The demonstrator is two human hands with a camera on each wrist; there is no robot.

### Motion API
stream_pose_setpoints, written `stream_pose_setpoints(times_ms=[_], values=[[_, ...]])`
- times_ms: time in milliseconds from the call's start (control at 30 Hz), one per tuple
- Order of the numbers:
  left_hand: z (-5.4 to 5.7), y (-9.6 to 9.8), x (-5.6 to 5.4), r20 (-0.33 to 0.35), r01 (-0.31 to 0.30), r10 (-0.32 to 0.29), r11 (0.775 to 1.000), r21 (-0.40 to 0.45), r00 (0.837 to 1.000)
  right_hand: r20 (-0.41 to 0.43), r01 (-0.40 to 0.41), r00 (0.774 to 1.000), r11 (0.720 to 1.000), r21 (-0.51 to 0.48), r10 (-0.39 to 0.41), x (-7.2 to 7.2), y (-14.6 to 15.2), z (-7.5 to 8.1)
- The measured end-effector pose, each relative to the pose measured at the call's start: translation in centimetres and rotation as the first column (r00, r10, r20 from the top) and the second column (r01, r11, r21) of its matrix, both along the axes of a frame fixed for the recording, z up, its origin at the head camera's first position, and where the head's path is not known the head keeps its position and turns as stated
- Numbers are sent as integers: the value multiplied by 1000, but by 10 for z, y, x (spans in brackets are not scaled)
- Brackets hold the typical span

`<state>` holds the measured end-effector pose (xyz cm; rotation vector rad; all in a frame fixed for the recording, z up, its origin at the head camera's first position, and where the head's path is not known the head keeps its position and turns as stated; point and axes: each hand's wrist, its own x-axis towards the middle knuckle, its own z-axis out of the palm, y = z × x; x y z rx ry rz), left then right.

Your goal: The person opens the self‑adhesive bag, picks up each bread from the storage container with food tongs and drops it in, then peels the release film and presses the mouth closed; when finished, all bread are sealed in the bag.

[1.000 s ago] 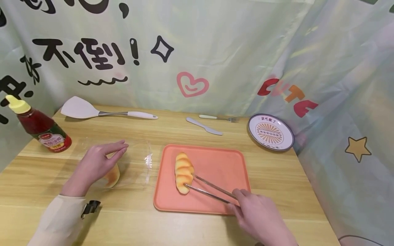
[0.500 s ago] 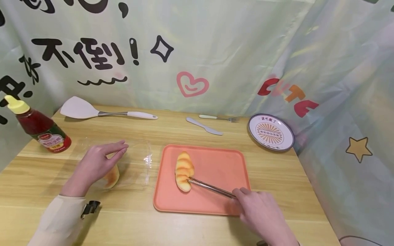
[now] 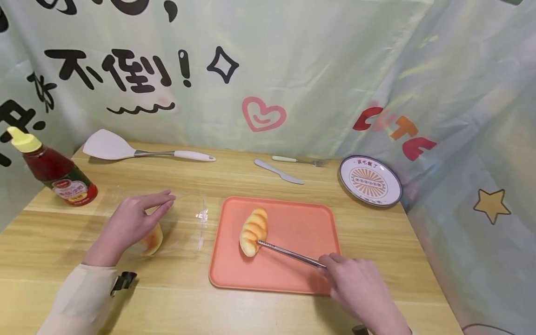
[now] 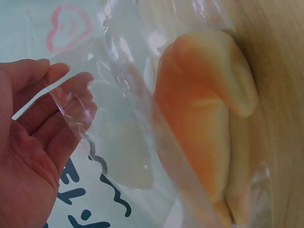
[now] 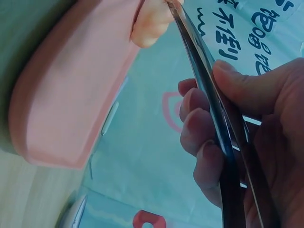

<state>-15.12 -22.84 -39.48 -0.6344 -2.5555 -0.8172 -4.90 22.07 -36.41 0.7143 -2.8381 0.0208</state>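
My right hand [image 3: 362, 288] grips slim metal tongs [image 3: 291, 254], whose two arms are squeezed close together. Their toothed tips pinch the right side of a ridged, golden bread roll [image 3: 253, 232], which slants over the left part of the orange tray [image 3: 303, 223]. In the right wrist view, thumb and fingers press the tongs [image 5: 209, 90] from both sides. At left, the thumb and forefinger of my left hand [image 3: 131, 218] pinch the edge of a clear plastic bag [image 4: 128, 142]. A browned piece of bread [image 4: 194, 114] lies in that bag, mostly hidden under the hand in the head view.
A red sauce bottle [image 3: 63, 174] with a yellow cap stands at far left. Along the back lie a white spatula [image 3: 110, 146], a pale knife [image 3: 278, 171] and a fork [image 3: 297, 160]. A patterned plate [image 3: 370, 181] sits at back right. Printed cloth [image 3: 314, 83] borders the table.
The tongs' arms have come together on the bread roll. The roll has turned, its far end now leaning to the right. My left hand stays where it was.
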Motion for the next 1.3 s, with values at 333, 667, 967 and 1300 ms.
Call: stream_pose_setpoints(times_ms=[333,667,967,1300], values=[[0,0,-1,-3,4,-4,1000,-1,1000,16,7,1000,1000,4,-7,0,-4,0],[1,0,-1,-2,14,-14,1000,1,1000,45,-4,999,1000,28,3,-3,-12,3],[-1,1,-2,-4,27,-27,1000,4,1000,-7,-80,997,995,56,80,-8,-19,5],[0,3,-3,8,18,-18,1000,3,1000,-103,-142,984,990,24,144,-10,-10,4]])
